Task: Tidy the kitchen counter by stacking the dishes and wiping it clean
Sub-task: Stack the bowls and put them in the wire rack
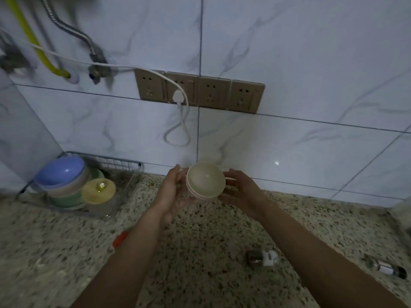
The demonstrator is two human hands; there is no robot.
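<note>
Two small nested bowls (pixel 205 180), a cream one inside a pink one, are held tilted toward me above the speckled counter (pixel 200 252). My left hand (pixel 172 190) cups their left side and underside. My right hand (pixel 241 187) touches their right rim with its fingers spread. At the far left a wire rack (pixel 124 166) holds a stack of pastel bowls (pixel 63 183), the top one lilac, with a yellow-lidded jar (pixel 99 192) in front.
An orange-handled tool (pixel 120 238) lies on the counter left of my left forearm. Two small bottles lie on their sides, one (pixel 262 257) at the centre right, another (pixel 387 267) at the far right. A socket strip (pixel 200 92) with a white cable sits on the tiled wall.
</note>
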